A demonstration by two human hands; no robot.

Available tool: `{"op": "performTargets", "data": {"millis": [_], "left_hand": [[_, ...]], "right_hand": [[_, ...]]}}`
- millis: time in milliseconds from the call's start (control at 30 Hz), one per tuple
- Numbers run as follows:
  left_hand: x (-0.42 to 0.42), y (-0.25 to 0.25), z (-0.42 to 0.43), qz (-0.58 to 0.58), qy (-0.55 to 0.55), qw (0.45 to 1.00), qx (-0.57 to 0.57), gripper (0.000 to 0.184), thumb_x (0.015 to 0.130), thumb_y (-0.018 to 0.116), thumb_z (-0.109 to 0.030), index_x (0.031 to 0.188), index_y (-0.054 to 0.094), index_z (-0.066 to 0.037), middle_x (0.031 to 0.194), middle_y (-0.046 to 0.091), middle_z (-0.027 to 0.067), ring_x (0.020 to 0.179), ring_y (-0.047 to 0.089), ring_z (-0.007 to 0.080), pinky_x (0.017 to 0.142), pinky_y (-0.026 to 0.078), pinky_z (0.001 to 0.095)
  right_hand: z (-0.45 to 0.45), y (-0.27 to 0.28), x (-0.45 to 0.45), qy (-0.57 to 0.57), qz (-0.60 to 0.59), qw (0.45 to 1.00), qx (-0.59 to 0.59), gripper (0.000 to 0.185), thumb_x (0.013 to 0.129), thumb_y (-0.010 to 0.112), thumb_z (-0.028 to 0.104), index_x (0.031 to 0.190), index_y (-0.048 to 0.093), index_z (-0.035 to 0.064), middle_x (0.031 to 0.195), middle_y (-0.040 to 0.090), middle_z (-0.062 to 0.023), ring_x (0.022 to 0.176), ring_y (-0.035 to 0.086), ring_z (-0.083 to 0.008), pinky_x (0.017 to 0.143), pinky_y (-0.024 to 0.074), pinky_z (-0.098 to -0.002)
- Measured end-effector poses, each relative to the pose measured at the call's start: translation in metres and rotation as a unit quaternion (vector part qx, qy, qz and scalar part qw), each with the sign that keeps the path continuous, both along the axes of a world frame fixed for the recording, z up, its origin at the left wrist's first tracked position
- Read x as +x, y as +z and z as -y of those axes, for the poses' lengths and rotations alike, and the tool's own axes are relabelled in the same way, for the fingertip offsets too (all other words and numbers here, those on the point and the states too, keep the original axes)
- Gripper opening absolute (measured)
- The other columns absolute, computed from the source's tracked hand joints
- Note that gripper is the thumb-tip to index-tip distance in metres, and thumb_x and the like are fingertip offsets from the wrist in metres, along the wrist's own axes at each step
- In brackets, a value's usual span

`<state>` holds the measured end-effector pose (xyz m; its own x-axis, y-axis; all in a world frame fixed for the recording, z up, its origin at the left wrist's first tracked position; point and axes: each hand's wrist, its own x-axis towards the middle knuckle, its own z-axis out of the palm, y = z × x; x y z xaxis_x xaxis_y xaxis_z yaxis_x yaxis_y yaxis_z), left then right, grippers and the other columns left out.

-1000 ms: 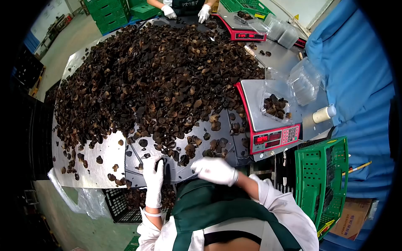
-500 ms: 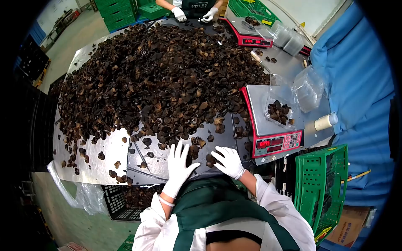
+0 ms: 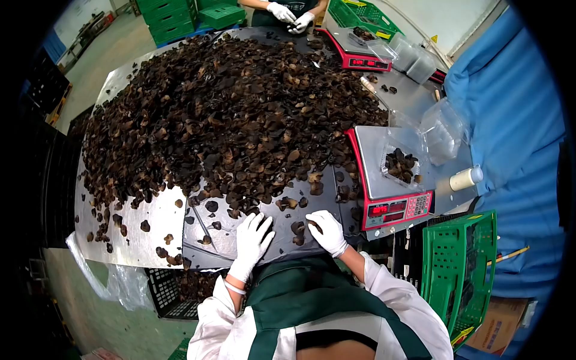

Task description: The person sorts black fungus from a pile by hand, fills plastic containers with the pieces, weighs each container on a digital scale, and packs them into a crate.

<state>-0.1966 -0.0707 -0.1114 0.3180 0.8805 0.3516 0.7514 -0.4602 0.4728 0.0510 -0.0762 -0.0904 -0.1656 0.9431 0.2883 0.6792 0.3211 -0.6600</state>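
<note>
A large heap of dark brown wood ear mushrooms [image 3: 240, 120] covers much of the metal table. My left hand [image 3: 253, 241], in a white glove, lies at the near edge of the heap, fingers stretched out and nothing visible in them. To its right, my gloved right hand [image 3: 327, 234] has its fingers curled, with a small brown mushroom piece [image 3: 312, 224] showing between fingers and thumb. Loose mushroom pieces [image 3: 298, 233] lie on the table between the hands. A clear plastic box [image 3: 401, 165] with mushrooms stands on the red-framed scale [image 3: 379, 180], right of my right hand.
Across the table, another person's gloved hands [image 3: 291, 18] are close together, near a second scale [image 3: 360, 54]. Stacked clear boxes [image 3: 444, 132] and a white cylinder [image 3: 466, 178] stand at the right. Green crates [image 3: 459, 270] and a black crate [image 3: 171, 294] sit below the table edge.
My left hand has drawn its fingers closer together and back slightly from the heap. My right hand has curled around a mushroom piece. The other person's hands have come together.
</note>
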Motion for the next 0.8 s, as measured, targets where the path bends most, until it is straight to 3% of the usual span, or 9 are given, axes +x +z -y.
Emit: {"op": "performTargets", "data": {"millis": [100, 167, 367, 433, 567, 633, 700, 767, 800], "left_hand": [[-0.004, 0.001, 0.001, -0.038, 0.026, 0.999, 0.008, 0.047, 0.075, 0.072, -0.033, 0.117, 0.062, -0.015, 0.125, 0.053, 0.0121, 0.124, 0.040, 0.0369, 0.099, 0.035, 0.0500], [-0.004, -0.001, 0.000, 0.002, 0.027, 0.999, -0.019, 0.047, 0.075, 0.072, -0.034, 0.117, 0.062, -0.015, 0.125, 0.053, 0.0125, 0.125, 0.039, 0.0386, 0.101, 0.034, 0.0503], [0.000, -0.006, 0.002, -0.049, -0.022, 0.998, 0.023, 0.040, 0.075, 0.069, -0.017, 0.114, 0.062, -0.015, 0.117, 0.057, 0.0093, 0.110, 0.052, 0.0324, 0.083, 0.045, 0.0416], [-0.002, -0.010, 0.001, -0.042, -0.019, 0.999, -0.020, 0.040, 0.075, 0.069, -0.016, 0.114, 0.062, -0.014, 0.115, 0.057, 0.0090, 0.107, 0.053, 0.0310, 0.083, 0.046, 0.0400], [-0.001, -0.006, -0.009, 0.036, 0.000, 0.996, -0.079, 0.038, 0.077, 0.068, -0.014, 0.114, 0.062, -0.011, 0.112, 0.059, 0.0099, 0.106, 0.054, 0.0291, 0.086, 0.046, 0.0366], [0.000, -0.008, -0.013, 0.215, 0.062, 0.970, -0.098, 0.034, 0.079, 0.065, -0.010, 0.113, 0.063, -0.009, 0.109, 0.061, 0.0106, 0.103, 0.056, 0.0256, 0.088, 0.046, 0.0332], [0.001, 0.008, -0.018, 0.438, 0.107, 0.856, -0.253, 0.029, 0.088, 0.059, -0.016, 0.114, 0.061, -0.004, 0.111, 0.064, 0.0067, 0.098, 0.061, 0.0210, 0.084, 0.048, 0.0305], [-0.003, 0.017, -0.019, 0.758, 0.077, 0.502, -0.409, 0.032, 0.092, 0.055, -0.027, 0.117, 0.059, -0.007, 0.110, 0.064, 0.0075, 0.099, 0.061, 0.0208, 0.078, 0.049, 0.0307], [-0.005, 0.022, -0.021, 0.780, 0.092, 0.440, -0.435, 0.038, 0.093, 0.053, -0.033, 0.121, 0.057, -0.008, 0.115, 0.063, 0.0078, 0.101, 0.060, 0.0228, 0.077, 0.050, 0.0329]], "right_hand": [[-0.013, 0.017, -0.012, 0.003, -0.020, 1.000, -0.010, 0.024, 0.078, 0.067, 0.012, 0.101, 0.063, 0.0102, 0.094, 0.060, -0.0067, 0.085, 0.060, -0.0260, 0.074, 0.0504, -0.0348], [-0.027, 0.025, -0.024, 0.038, 0.060, 0.997, 0.011, 0.020, 0.081, 0.064, 0.018, 0.099, 0.062, 0.0120, 0.096, 0.059, -0.0053, 0.090, 0.059, -0.0237, 0.074, 0.0509, -0.0332], [-0.058, 0.000, -0.068, 0.061, 0.293, 0.954, 0.021, 0.042, 0.080, 0.064, 0.021, 0.122, 0.056, 0.0177, 0.125, 0.049, -0.0076, 0.111, 0.050, -0.0278, 0.083, 0.0509, -0.0344], [-0.065, -0.008, -0.070, 0.072, 0.290, 0.954, -0.001, 0.037, 0.080, 0.064, 0.020, 0.117, 0.059, 0.0185, 0.120, 0.051, -0.0074, 0.105, 0.053, -0.0269, 0.081, 0.0511, -0.0335], [-0.077, -0.006, -0.054, 0.098, 0.100, 0.990, -0.013, 0.022, 0.082, 0.061, 0.015, 0.104, 0.064, 0.0156, 0.097, 0.059, -0.0069, 0.091, 0.059, -0.0247, 0.077, 0.0504, -0.0326], [-0.081, -0.004, -0.045, 0.121, -0.057, 0.990, -0.050, 0.021, 0.085, 0.059, 0.016, 0.105, 0.064, 0.0138, 0.097, 0.063, -0.0059, 0.087, 0.061, -0.0218, 0.070, 0.0509, -0.0290], [-0.079, 0.023, -0.042, 0.035, -0.323, 0.871, -0.369, 0.024, 0.088, 0.057, 0.017, 0.112, 0.061, 0.0136, 0.100, 0.064, -0.0037, 0.081, 0.062, -0.0176, 0.057, 0.0492, -0.0260], [-0.079, 0.022, -0.033, 0.070, -0.594, 0.660, -0.455, 0.037, 0.092, 0.052, 0.018, 0.128, 0.049, 0.0113, 0.111, 0.063, -0.0068, 0.091, 0.064, -0.0178, 0.052, 0.0467, -0.0240], [-0.077, 0.023, -0.034, 0.077, -0.643, 0.617, -0.447, 0.039, 0.093, 0.050, 0.021, 0.130, 0.047, 0.0122, 0.113, 0.063, -0.0083, 0.093, 0.064, -0.0199, 0.053, 0.0486, -0.0266]]}}
